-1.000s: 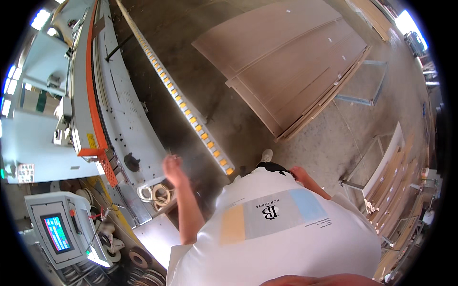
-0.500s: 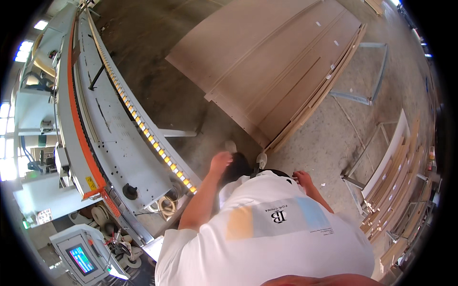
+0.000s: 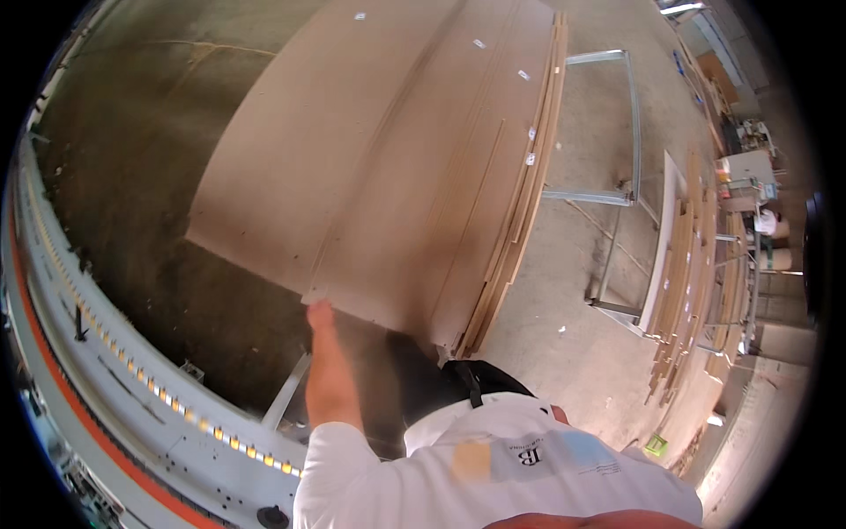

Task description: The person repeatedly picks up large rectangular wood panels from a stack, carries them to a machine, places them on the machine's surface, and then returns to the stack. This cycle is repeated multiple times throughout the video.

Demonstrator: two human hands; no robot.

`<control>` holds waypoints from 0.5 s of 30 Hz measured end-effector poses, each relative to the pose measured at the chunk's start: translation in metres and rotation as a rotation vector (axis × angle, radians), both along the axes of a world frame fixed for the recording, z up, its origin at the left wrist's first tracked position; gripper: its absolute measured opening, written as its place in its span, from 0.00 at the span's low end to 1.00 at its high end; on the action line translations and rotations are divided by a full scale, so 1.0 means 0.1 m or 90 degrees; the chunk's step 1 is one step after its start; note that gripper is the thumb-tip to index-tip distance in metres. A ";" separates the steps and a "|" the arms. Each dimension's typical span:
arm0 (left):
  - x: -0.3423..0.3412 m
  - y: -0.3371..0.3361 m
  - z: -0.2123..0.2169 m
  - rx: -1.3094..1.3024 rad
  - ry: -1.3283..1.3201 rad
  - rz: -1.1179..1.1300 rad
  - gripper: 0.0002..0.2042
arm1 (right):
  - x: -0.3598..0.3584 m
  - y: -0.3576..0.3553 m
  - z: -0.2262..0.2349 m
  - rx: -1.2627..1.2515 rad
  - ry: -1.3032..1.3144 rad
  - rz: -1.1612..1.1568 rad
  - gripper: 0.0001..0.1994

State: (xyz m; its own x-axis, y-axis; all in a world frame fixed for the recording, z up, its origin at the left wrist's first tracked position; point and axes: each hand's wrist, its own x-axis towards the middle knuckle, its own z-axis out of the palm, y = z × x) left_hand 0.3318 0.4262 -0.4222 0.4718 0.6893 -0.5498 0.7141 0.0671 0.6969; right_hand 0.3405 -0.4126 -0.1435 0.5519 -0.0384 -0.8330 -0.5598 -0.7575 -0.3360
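my left hand (image 3: 319,316) touches the near edge of the top board (image 3: 352,176) on the stack; i cannot tell if it grips. my right hand is hidden.

A long machine (image 3: 132,397) with a roller strip runs at left. A metal frame (image 3: 617,194) and stacked boards (image 3: 696,264) stand right.

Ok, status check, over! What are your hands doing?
Left hand reaching to the near edge of the top brown board; grip unclear. Right hand not in view. Nothing in the way.
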 end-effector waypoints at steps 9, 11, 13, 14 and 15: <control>1.19 0.89 0.46 -0.140 -0.063 0.500 0.30 | -0.42 0.51 0.79 -0.126 0.049 -0.074 0.15; 1.43 0.79 0.64 -0.185 -0.078 0.547 0.30 | -0.55 0.67 0.96 -0.152 0.035 -0.043 0.14; 1.46 0.79 0.56 -0.173 -0.073 0.577 0.30 | -0.58 0.68 0.98 -0.131 0.038 -0.091 0.14; 1.46 0.77 0.52 -0.154 -0.059 0.575 0.29 | -0.61 0.70 0.98 -0.102 0.032 -0.084 0.14; 1.44 0.76 0.48 -0.135 -0.044 0.571 0.28 | -0.66 0.70 1.06 -0.130 0.042 -0.049 0.13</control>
State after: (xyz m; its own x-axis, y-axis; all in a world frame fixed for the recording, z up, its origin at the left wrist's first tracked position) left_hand 0.4763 0.5017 -0.3738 -0.1540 0.7006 -0.6967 0.2899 0.7061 0.6460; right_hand 0.2748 -0.3428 -0.0376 0.4852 -0.2496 -0.8380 -0.6346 -0.7599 -0.1410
